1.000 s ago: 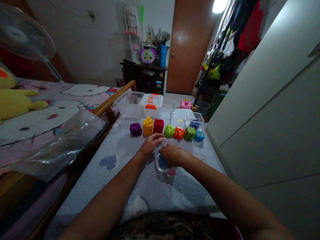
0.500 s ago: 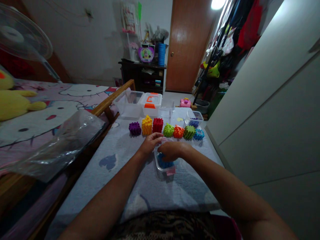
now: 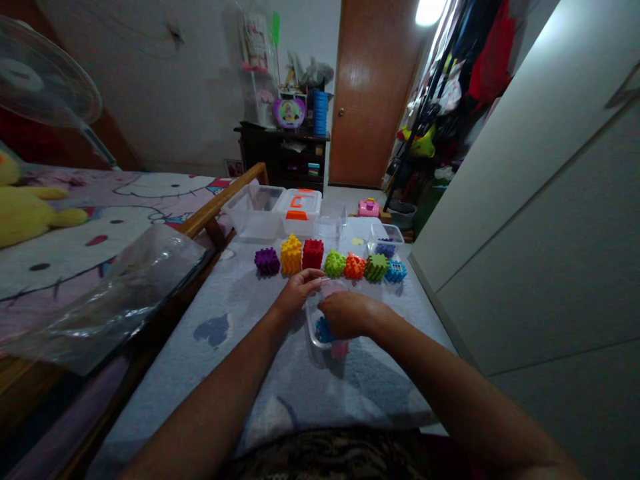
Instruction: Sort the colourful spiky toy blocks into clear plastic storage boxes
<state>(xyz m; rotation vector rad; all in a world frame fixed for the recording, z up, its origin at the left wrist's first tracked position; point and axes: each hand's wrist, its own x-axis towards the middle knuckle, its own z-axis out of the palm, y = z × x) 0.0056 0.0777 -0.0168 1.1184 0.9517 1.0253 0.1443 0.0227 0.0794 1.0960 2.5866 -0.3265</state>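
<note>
A clear plastic container [image 3: 313, 333] stands on the cloth-covered table, with blue pieces [image 3: 324, 330] at its near end. My left hand [image 3: 301, 288] grips the container's far left rim, fingers bent over the edge. Reaching in from the right, my right hand [image 3: 345, 313] is inside the container with its fingers curled down beside the blue pieces; its fingertips are hidden. Just beyond are a purple block [image 3: 267, 261], a yellow block [image 3: 291, 255], a red block [image 3: 313, 255], a light green block [image 3: 335, 264], an orange block [image 3: 355, 266], a green block [image 3: 376, 267] and a blue block [image 3: 396, 271].
Behind the blocks stand a clear open bin [image 3: 255, 217], a lidded box with orange clips [image 3: 299, 212] and a small tub [image 3: 387, 240] holding dark blue pieces. A wooden bed rail [image 3: 220, 200] borders the left; a white cabinet [image 3: 525, 200] borders the right.
My right hand has shifted slightly nearer within the container, and more of the container's interior shows at its left. My left hand stays on the rim. The whole view has shifted slightly.
</note>
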